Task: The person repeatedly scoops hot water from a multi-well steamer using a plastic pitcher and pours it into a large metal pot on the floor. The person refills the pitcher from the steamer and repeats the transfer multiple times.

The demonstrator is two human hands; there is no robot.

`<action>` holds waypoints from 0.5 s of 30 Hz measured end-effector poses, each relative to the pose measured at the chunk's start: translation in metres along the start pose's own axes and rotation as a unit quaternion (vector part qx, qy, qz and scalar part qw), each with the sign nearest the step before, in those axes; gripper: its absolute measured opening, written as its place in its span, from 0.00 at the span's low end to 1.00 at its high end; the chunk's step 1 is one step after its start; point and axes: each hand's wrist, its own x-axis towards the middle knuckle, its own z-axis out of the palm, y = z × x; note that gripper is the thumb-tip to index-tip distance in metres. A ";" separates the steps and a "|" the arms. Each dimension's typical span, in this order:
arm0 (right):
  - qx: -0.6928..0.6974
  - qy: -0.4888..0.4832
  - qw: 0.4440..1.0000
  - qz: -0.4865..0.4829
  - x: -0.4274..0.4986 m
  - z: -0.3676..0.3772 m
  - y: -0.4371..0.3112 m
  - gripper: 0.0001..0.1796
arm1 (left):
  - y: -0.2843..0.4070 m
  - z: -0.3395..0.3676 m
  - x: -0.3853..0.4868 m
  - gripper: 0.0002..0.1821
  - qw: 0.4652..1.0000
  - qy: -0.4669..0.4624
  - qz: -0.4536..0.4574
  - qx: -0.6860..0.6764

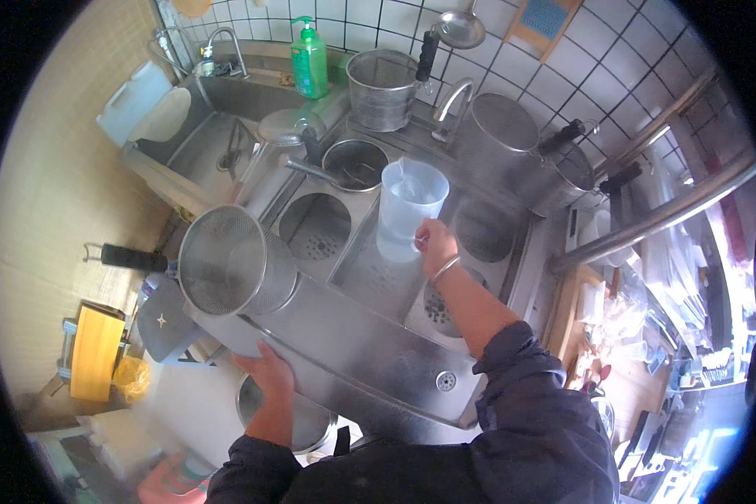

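Observation:
My right hand [436, 244] grips the handle of a translucent plastic jug [394, 217]. Clear liquid shows inside the jug, and its surface near the rim looks disturbed. The jug is above the middle of a stainless steel noodle boiler [359, 293], between its round wells. A curved metal tap [457, 101] rises behind and to the right of the jug. Down at the boiler's front edge is my left hand [271, 378], thumb and fingers apart and nothing in it. Whether it touches the edge I cannot tell. Beneath it is a round metal pot [312, 419], partly hidden.
A wire-mesh strainer basket [223, 261] with a black handle stands at the boiler's left. More strainer baskets [384, 88] line the back. A sink [208, 151] lies far left, beside a green pump bottle [309, 60]. Metal rails [661, 208] cross the right side.

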 end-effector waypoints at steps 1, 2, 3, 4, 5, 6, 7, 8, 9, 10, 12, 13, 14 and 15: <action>0.010 -0.031 0.999 -0.031 -0.014 0.000 -0.014 0.10 | -0.001 0.000 0.000 0.33 1.000 0.001 0.002 0.000; -0.016 -0.036 0.999 -0.023 -0.028 0.001 -0.029 0.11 | -0.003 0.000 -0.001 0.33 1.000 0.000 -0.010 0.005; -0.019 -0.045 0.998 -0.033 -0.045 0.004 -0.043 0.11 | -0.006 0.000 -0.001 0.34 1.000 0.000 -0.023 0.007; -0.023 -0.054 0.997 -0.046 -0.064 0.008 -0.056 0.12 | -0.008 0.001 -0.001 0.35 1.000 0.003 -0.027 0.001; -0.029 -0.056 0.996 -0.055 -0.084 0.012 -0.069 0.12 | -0.012 0.000 0.000 0.36 1.000 -0.012 -0.021 0.006; -0.016 -0.111 0.991 -0.078 -0.107 0.013 -0.083 0.12 | -0.016 -0.001 0.001 0.36 1.000 -0.024 -0.008 0.004; -0.025 -0.113 0.991 -0.070 -0.129 0.018 -0.094 0.12 | -0.022 -0.003 0.003 0.37 1.000 -0.025 0.005 -0.003; -0.030 -0.133 0.988 -0.069 -0.149 0.025 -0.105 0.11 | -0.030 -0.005 0.005 0.37 0.997 -0.055 0.031 -0.031; -0.037 -0.154 0.985 -0.065 -0.170 0.031 -0.112 0.11 | -0.039 -0.008 0.010 0.36 0.994 -0.074 0.056 -0.066; -0.035 -0.171 0.983 -0.053 -0.190 0.038 -0.117 0.11 | -0.055 -0.017 0.012 0.35 0.988 -0.105 0.055 -0.094; -0.042 -0.179 0.983 -0.026 -0.230 0.052 -0.124 0.12 | -0.102 -0.044 0.014 0.33 0.946 -0.240 -0.028 -0.216; -0.035 -0.201 0.979 -0.011 -0.249 0.059 -0.125 0.12 | -0.131 -0.059 0.010 0.32 0.908 -0.305 -0.081 -0.274; -0.027 -0.228 0.973 0.008 -0.268 0.066 -0.123 0.11 | -0.169 -0.081 0.001 0.28 0.913 -0.318 -0.040 -0.252; -0.018 -0.255 0.966 0.030 -0.285 0.073 -0.114 0.11 | -0.211 -0.104 -0.009 0.26 0.934 -0.336 0.005 -0.118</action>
